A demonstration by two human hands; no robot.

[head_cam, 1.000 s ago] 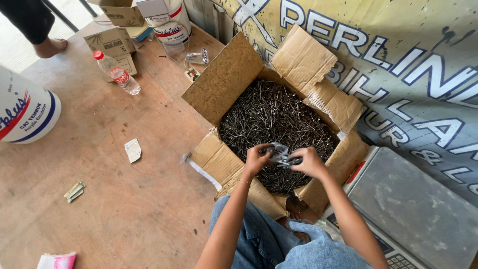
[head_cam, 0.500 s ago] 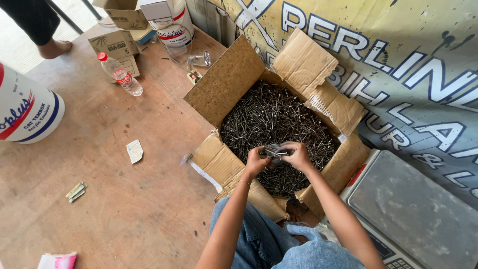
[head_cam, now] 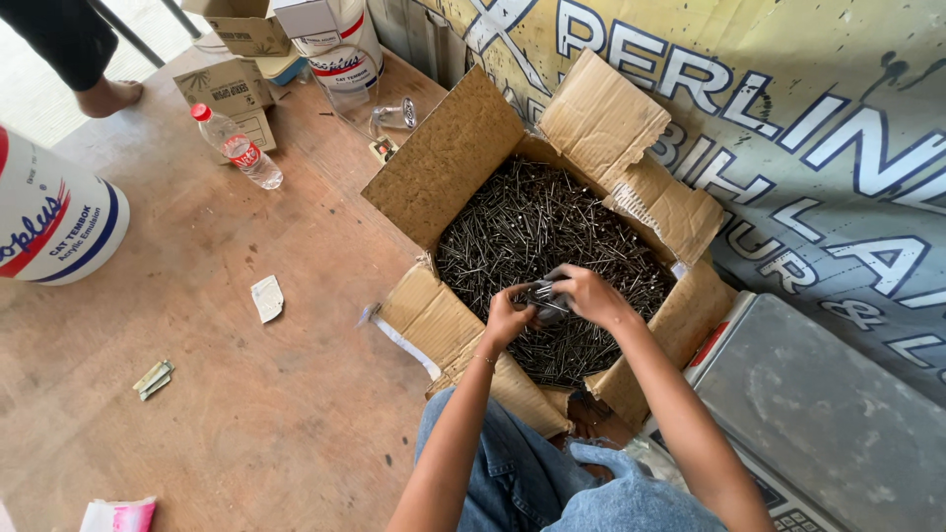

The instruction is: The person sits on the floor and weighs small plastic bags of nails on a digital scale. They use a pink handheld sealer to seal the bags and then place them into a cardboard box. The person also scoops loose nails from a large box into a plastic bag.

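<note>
i'm seeing both hands, left hand (head_cam: 507,317) and right hand (head_cam: 583,293), fingers gripping a nail bundle (head_cam: 544,299) over the cardboard box (head_cam: 448,158) of nails at 12 o'clock.

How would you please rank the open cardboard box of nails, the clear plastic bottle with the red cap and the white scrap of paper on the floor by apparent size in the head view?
1. Open brown cardboard box of dark nails, by far the largest.
2. Clear plastic bottle with the red cap.
3. White scrap of paper, smallest.

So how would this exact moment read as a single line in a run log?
left hand: gripping bunch of nails | right hand: gripping same bunch | place: above open cardboard box full of nails | nearby: scale, plastic bottle
</note>
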